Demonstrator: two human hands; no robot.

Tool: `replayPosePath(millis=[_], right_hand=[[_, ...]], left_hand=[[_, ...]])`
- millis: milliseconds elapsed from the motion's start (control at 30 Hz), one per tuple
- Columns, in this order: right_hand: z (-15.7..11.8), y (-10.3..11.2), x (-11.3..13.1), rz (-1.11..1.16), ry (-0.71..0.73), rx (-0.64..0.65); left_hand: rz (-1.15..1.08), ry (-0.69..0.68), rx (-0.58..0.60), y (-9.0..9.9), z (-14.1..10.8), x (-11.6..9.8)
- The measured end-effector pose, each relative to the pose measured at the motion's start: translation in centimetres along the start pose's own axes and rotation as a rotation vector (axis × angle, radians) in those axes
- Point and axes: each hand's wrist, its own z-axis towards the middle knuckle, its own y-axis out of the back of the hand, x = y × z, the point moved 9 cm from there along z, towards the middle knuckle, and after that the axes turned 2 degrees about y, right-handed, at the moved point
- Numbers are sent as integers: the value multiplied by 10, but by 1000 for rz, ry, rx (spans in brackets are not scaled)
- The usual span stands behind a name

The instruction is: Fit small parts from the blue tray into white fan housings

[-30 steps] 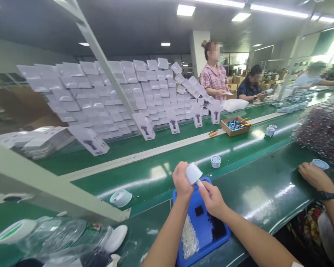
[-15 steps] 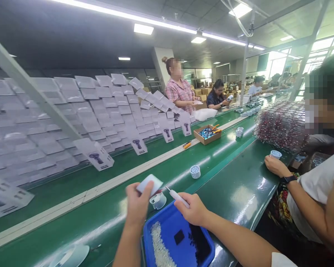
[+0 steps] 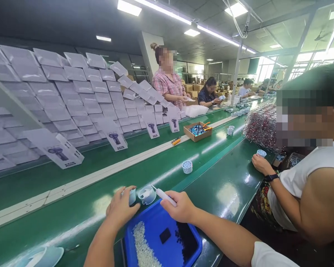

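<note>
My left hand (image 3: 121,209) is closed around a light-blue plastic housing (image 3: 132,196), whose far side is partly hidden by the fingers. Just to its right, a round light-blue cup-shaped part (image 3: 147,200) with white inside sits on the green belt. In my right hand (image 3: 182,207) is a slim white-handled tool (image 3: 167,197), its thin tip pointing at the round part's rim. I cannot tell whether tip and rim touch. Below both hands lies a blue tray (image 3: 196,237) with small white pieces (image 3: 143,244), dark pieces (image 3: 185,243) and a black square (image 3: 165,235).
Another round part (image 3: 187,167) stands on the green belt (image 3: 161,167). A cardboard box (image 3: 198,137) of small parts is farther back. White printed boxes (image 3: 64,150) line the left. At the right, a co-worker's hand (image 3: 263,165) holds a similar part near bundled wires (image 3: 260,128).
My left hand has lowered and turned with the light-blue housing, bringing it beside the round part. My right hand still grips the tool. The camera view has shifted right.
</note>
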Motion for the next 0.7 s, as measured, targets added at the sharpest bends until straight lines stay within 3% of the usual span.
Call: replayPosePath(millis=[67,133,500,700], right_hand=[[1,2,-1,-2,0,-6],[1,4,-1,9,3,-14],[3,18,-4,55,-8,-102],[6,24,-9,37,-7,-116]], left_hand=[[26,-72,130,-8,-1,-19],[53,-87,170,-10,-3,-30],[-157,107,106,5,-9,-26],[-303,162,-29,24,-9,-18]])
